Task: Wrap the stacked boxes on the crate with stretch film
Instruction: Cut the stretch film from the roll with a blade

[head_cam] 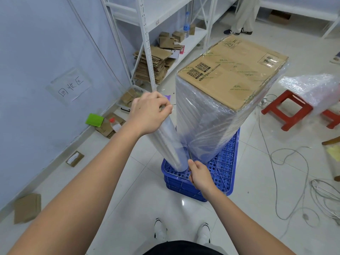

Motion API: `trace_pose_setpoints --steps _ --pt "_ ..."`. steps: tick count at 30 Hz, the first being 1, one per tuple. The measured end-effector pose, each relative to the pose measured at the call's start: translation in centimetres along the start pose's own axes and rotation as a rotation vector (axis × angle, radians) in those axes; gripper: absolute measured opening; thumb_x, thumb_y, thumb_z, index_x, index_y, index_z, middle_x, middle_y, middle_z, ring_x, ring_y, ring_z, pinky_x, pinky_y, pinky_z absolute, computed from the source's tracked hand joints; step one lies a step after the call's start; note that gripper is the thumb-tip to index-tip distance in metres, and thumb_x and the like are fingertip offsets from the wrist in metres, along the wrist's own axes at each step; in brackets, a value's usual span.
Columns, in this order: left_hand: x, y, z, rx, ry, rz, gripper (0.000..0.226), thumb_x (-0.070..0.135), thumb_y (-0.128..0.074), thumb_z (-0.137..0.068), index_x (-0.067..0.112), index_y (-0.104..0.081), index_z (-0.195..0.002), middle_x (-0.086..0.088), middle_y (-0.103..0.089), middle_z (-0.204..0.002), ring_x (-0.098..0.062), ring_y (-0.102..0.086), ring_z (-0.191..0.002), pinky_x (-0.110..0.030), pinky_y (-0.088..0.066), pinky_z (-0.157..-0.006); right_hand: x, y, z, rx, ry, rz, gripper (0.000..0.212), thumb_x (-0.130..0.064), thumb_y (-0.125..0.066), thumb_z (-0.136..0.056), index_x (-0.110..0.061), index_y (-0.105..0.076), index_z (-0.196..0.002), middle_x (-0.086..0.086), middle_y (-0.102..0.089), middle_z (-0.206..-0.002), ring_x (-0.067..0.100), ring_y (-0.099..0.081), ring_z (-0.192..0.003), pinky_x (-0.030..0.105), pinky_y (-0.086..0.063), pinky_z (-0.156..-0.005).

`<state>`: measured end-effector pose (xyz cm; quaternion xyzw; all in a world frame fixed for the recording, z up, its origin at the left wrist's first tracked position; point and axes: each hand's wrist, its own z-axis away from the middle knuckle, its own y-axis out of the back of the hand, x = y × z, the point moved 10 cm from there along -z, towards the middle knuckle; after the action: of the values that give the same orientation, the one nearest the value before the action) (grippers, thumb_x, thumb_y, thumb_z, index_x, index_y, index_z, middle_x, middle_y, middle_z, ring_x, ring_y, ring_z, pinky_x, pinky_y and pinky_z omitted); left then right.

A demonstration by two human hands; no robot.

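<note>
A tall stack of cardboard boxes (231,70) stands on a blue perforated crate (224,168). Clear stretch film covers the stack's sides; the top face is bare cardboard. A roll of stretch film (168,142) stands upright on the crate's near left corner, and film runs from it to the stack's lower corner. My left hand (150,109) grips the top end of the roll. My right hand (199,173) is low beside the roll's base, fingers curled round a thin dark tool that points at the bunched film; I cannot make out what the tool is.
White metal shelving (147,43) with flattened cardboard stands behind the roll, against a pale wall on the left. Red stools (287,109) and a bubble-wrap bundle (312,87) sit to the right. Cables (303,181) trail over the tiled floor. A person's legs (242,17) stand at the back.
</note>
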<state>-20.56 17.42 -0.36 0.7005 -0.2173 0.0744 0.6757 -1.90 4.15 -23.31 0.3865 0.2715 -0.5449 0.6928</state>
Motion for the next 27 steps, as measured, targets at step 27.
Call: trace_pose_setpoints --steps 27 --pt "-2.2 0.6 0.8 0.022 0.029 0.041 0.023 0.046 -0.050 -0.103 0.039 -0.065 -0.086 0.019 -0.052 -0.106 -0.015 -0.047 -0.116 -0.036 -0.029 -0.094 2.9 -0.2 -1.3 0.029 0.004 0.099 0.040 -0.044 -0.046 -0.100 -0.016 -0.038 -0.074 0.003 -0.041 -0.060 0.018 -0.038 -0.052 0.033 -0.034 -0.054"
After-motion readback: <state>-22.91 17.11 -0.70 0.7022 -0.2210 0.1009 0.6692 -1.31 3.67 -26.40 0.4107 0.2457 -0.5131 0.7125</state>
